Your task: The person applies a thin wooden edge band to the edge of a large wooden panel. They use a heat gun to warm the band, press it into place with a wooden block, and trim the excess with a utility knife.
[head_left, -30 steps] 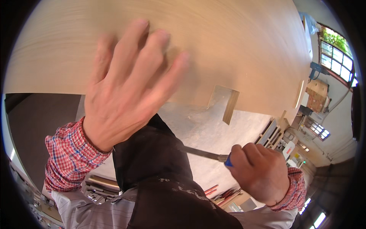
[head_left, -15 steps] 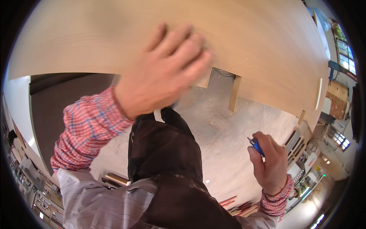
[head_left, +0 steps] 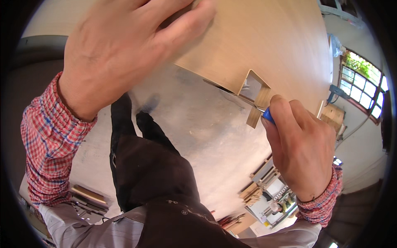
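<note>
A large light wood panel (head_left: 256, 37) spans the upper part of the view, with a square notch cut into its near edge. Over its left part lies my left hand (head_left: 128, 49), slightly blurred, fingers apart; the picture's top edge cuts off some fingertips. My right hand (head_left: 300, 144) is closed around a small blue-handled tool (head_left: 269, 115) with a thin metal tip. That tip points left and is at the panel's edge beside the notch; whether it touches cannot be told. A short wood strip (head_left: 253, 117) hangs down below the notch.
Below the panel is a concrete floor (head_left: 198, 136), with my legs to its left. Stacked boards (head_left: 89, 198) lie at lower left. Toward the lower right, a person (head_left: 276, 206) is by a workbench. A window (head_left: 359, 78) is at far right.
My right hand has moved up with the blue-handled tool, from over the floor to the panel's notched edge. The left hand has moved up and left; the view has shifted.
</note>
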The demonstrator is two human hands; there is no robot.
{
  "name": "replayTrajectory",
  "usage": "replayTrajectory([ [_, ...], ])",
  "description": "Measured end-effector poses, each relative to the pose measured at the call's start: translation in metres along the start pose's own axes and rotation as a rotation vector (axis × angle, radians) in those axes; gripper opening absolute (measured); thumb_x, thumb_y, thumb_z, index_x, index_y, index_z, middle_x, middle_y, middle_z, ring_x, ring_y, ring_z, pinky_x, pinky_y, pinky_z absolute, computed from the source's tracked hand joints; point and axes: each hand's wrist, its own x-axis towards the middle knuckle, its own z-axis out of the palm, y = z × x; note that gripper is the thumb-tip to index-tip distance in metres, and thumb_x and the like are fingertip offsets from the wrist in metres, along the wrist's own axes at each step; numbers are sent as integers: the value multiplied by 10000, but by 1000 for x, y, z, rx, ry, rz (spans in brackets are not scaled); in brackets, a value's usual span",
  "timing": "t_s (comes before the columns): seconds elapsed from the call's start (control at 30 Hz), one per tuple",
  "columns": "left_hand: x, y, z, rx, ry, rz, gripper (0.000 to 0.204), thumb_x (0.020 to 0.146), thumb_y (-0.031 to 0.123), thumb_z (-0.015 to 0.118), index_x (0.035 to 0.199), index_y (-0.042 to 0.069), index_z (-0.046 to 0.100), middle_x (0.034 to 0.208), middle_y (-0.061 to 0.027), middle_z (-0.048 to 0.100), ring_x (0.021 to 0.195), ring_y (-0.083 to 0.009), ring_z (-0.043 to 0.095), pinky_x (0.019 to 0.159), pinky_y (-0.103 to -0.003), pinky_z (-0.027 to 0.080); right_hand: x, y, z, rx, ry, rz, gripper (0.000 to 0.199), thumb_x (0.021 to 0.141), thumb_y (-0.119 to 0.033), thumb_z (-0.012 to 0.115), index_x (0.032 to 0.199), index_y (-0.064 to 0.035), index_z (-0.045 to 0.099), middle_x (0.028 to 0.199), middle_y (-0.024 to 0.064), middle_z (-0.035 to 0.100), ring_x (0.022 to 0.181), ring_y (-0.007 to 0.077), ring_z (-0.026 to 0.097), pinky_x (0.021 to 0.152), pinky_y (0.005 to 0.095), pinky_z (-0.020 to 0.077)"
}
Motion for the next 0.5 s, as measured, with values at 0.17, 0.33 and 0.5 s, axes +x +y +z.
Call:
replayTrajectory([
  [0.17,1,2,16,8,161,26,393,918,177,628,1298,94,568,1313,-131,576,1262,-300,570,1060,-437,488,1,-4,3,-55,-7,10,223,896,-100,717,1061,-75,568,782,115,552,664,336,609,563,434,457],
  [0.33,7,1,23,26,296,45,346,916,195,633,1246,104,584,1263,-119,592,1226,-283,590,1031,-427,512,-2,-15,-4,-155,-4,62,195,913,-111,701,1053,-72,570,784,119,546,688,332,597,594,442,455],
  [0.5,14,3,34,11,397,57,300,913,214,638,1194,114,601,1212,-107,608,1191,-267,610,1001,-417,536,-5,-17,-2,-280,11,56,178,921,-141,699,1028,-71,576,782,129,532,738,330,563,666,453,454],
])
